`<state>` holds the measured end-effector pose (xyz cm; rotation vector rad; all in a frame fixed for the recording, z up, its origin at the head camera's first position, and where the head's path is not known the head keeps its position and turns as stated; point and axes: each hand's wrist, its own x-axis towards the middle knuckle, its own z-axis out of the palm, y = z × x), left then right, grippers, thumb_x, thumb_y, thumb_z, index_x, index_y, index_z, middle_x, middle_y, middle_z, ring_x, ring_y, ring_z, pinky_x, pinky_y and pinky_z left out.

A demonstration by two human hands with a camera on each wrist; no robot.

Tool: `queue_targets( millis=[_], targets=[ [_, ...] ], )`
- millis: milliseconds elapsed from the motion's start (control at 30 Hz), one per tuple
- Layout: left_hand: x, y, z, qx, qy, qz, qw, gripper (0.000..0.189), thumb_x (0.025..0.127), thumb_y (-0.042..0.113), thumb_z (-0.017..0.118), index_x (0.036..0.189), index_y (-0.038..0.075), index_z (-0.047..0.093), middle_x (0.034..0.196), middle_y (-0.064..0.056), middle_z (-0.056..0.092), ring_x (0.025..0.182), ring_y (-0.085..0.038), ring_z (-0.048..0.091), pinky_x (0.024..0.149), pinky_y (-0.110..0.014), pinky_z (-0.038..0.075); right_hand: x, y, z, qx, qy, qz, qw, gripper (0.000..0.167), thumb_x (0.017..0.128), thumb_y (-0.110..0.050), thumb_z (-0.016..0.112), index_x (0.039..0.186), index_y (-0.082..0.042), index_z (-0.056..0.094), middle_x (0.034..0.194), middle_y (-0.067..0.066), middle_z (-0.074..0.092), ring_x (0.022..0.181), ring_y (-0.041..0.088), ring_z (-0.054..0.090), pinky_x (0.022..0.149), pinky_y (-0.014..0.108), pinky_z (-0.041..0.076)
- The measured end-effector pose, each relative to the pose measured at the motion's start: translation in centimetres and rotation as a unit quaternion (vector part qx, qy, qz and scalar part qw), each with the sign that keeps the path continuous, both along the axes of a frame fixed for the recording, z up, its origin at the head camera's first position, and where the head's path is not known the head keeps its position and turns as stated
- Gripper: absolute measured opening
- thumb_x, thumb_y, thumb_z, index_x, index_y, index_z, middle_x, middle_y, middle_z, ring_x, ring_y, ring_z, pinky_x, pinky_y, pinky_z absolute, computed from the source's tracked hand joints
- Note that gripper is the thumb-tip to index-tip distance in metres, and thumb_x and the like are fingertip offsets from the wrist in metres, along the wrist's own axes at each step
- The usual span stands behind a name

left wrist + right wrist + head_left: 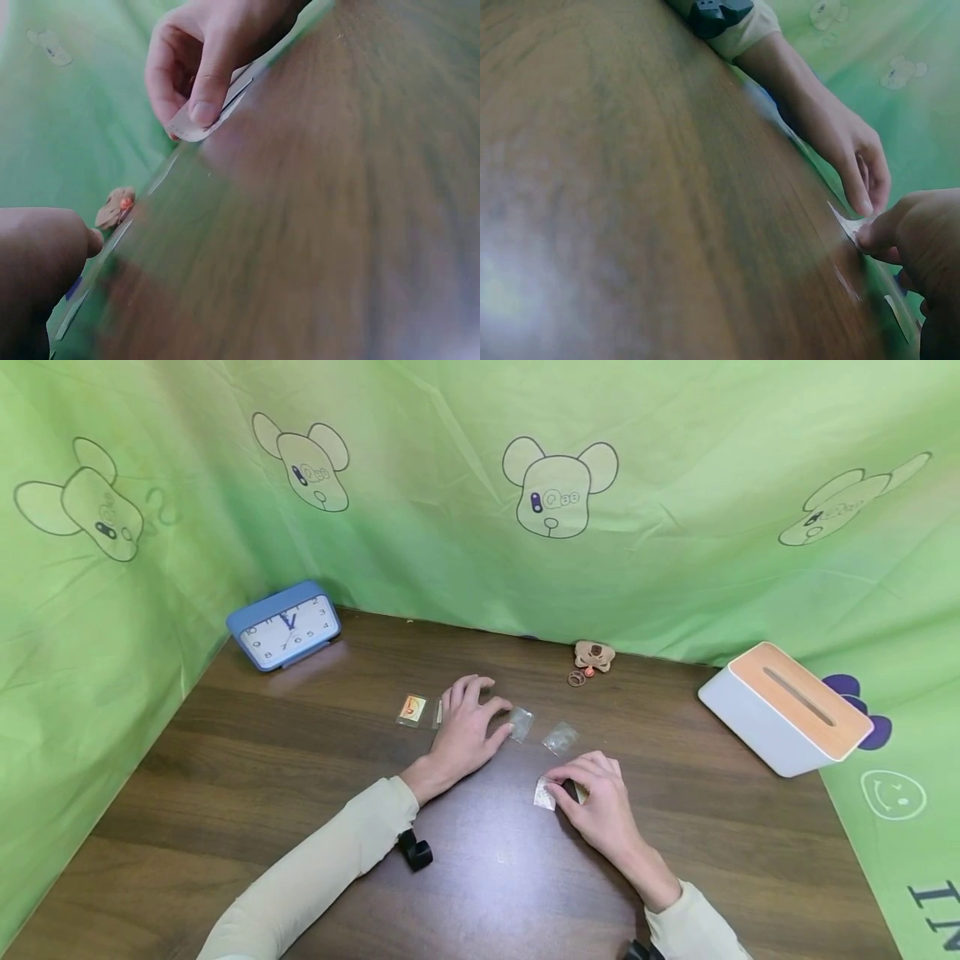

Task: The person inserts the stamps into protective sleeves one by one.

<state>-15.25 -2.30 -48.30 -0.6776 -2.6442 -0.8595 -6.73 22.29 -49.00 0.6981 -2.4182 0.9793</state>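
My right hand (600,802) pinches a small whitish square piece (544,795), paper or a packet, between thumb and fingers, low over the table. A dark patch shows under its fingers; what it is I cannot tell. My left hand (467,727) hovers or rests with thumb and forefinger apart, beside a clear plastic sleeve (521,725); whether the thumb touches it is unclear. Another clear sleeve (560,739) lies between the hands. Left of the left hand is a sleeved card with an orange picture (412,710); a second card (438,714) is partly hidden by that hand.
On the brown wooden table (300,793) stand a blue clock (285,625) at back left and a white tissue box with a wooden lid (780,710) at right. A brown bear-shaped trinket (594,656) lies near the back edge. Green printed cloth (435,552) hangs around the table.
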Motion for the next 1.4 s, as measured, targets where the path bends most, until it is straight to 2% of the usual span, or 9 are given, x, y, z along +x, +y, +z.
queue_targets(
  millis=[100, 200, 367, 633, 867, 1000, 1200, 1333, 1400],
  targets=[
    [-0.1, 0.4, -0.1, -0.020, -0.002, -0.009, 0.9998, 0.035, 0.101, 0.038, 0.082, 0.129, 0.017, 0.082, 0.158, -0.019, 0.053, 0.152, -0.045, 0.037, 0.119, -0.064, 0.034, 0.0, -0.2, 0.1, -0.001, 0.005, 0.008, 1.0000, 0.024, 0.078, 0.002, 0.094, 0.092, -0.015, 0.083, 0.089, -0.007, 0.079, 0.091, 0.020, 0.064, 0.089, 0.034, 0.036],
    [-0.2, 0.6, -0.3, -0.035, -0.002, -0.020, 0.9992, 0.039, 0.101, 0.041, 0.081, 0.133, 0.019, 0.082, 0.166, -0.020, 0.047, 0.158, -0.050, 0.030, 0.121, -0.067, 0.032, 0.0, -0.4, 0.2, -0.003, 0.008, 0.008, 0.9999, 0.028, 0.077, 0.004, 0.095, 0.090, -0.016, 0.082, 0.089, -0.008, 0.079, 0.091, 0.020, 0.064, 0.089, 0.034, 0.037],
    [-0.2, 0.5, -0.4, -0.041, 0.011, -0.032, 0.9986, 0.036, 0.099, 0.039, 0.084, 0.129, 0.019, 0.085, 0.172, -0.020, 0.044, 0.162, -0.054, 0.024, 0.123, -0.069, 0.030, 0.0, -0.6, 0.2, -0.009, 0.006, 0.003, 0.9999, 0.034, 0.074, 0.008, 0.096, 0.090, -0.018, 0.080, 0.089, -0.009, 0.079, 0.090, 0.019, 0.064, 0.088, 0.031, 0.036],
    [0.1, 0.1, -0.2, -0.035, 0.040, -0.044, 0.9976, 0.025, 0.098, 0.032, 0.087, 0.119, 0.018, 0.088, 0.168, -0.020, 0.050, 0.161, -0.052, 0.030, 0.126, -0.067, 0.029, 0.0, -0.6, 0.1, -0.012, -0.002, -0.003, 0.9999, 0.033, 0.074, 0.007, 0.095, 0.090, -0.018, 0.080, 0.089, -0.009, 0.079, 0.091, 0.019, 0.065, 0.089, 0.029, 0.036],
    [0.3, 0.0, -0.1, 0.010, 0.048, -0.055, 0.9973, 0.021, 0.101, 0.026, 0.083, 0.117, 0.015, 0.088, 0.162, -0.022, 0.055, 0.159, -0.050, 0.036, 0.127, -0.066, 0.029, 0.0, -0.5, 0.3, -0.021, -0.008, -0.004, 0.9997, 0.031, 0.076, 0.006, 0.094, 0.091, -0.018, 0.081, 0.088, -0.008, 0.079, 0.089, 0.019, 0.065, 0.088, 0.028, 0.035],
    [0.6, -0.1, 0.2, 0.036, 0.031, -0.054, 0.9974, 0.023, 0.101, 0.026, 0.082, 0.121, 0.015, 0.087, 0.160, -0.020, 0.059, 0.156, -0.045, 0.042, 0.122, -0.063, 0.034, 0.0, -0.4, 0.3, -0.026, -0.012, -0.006, 0.9996, 0.027, 0.078, 0.004, 0.093, 0.092, -0.017, 0.081, 0.088, -0.008, 0.079, 0.088, 0.018, 0.065, 0.088, 0.027, 0.035],
    [1.7, -0.8, 0.5, 0.109, 0.009, -0.048, 0.9928, 0.025, 0.102, 0.020, 0.082, 0.126, 0.016, 0.085, 0.142, -0.013, 0.071, 0.133, -0.033, 0.057, 0.103, -0.057, 0.038, 0.0, -0.2, 0.1, -0.033, -0.016, -0.006, 0.9993, 0.019, 0.083, -0.002, 0.090, 0.093, -0.017, 0.082, 0.088, -0.008, 0.078, 0.088, 0.017, 0.066, 0.089, 0.026, 0.035],
    [2.6, -1.4, 0.3, 0.160, 0.002, -0.042, 0.9862, 0.027, 0.099, 0.015, 0.083, 0.126, 0.016, 0.085, 0.126, -0.008, 0.075, 0.120, -0.030, 0.060, 0.104, -0.058, 0.038, -0.1, -0.1, 0.0, -0.039, -0.018, -0.004, 0.9991, 0.005, 0.094, -0.015, 0.087, 0.094, -0.014, 0.082, 0.088, -0.008, 0.078, 0.088, 0.018, 0.066, 0.091, 0.025, 0.036],
    [3.0, -1.7, 0.2, 0.178, -0.009, -0.039, 0.9833, 0.028, 0.099, 0.014, 0.083, 0.127, 0.015, 0.085, 0.121, -0.006, 0.076, 0.118, -0.029, 0.062, 0.105, -0.057, 0.039, 0.0, -0.1, -0.1, -0.042, -0.019, -0.006, 0.9989, 0.005, 0.096, -0.018, 0.086, 0.095, -0.014, 0.083, 0.088, -0.008, 0.078, 0.087, 0.017, 0.066, 0.091, 0.024, 0.036]
  ],
)
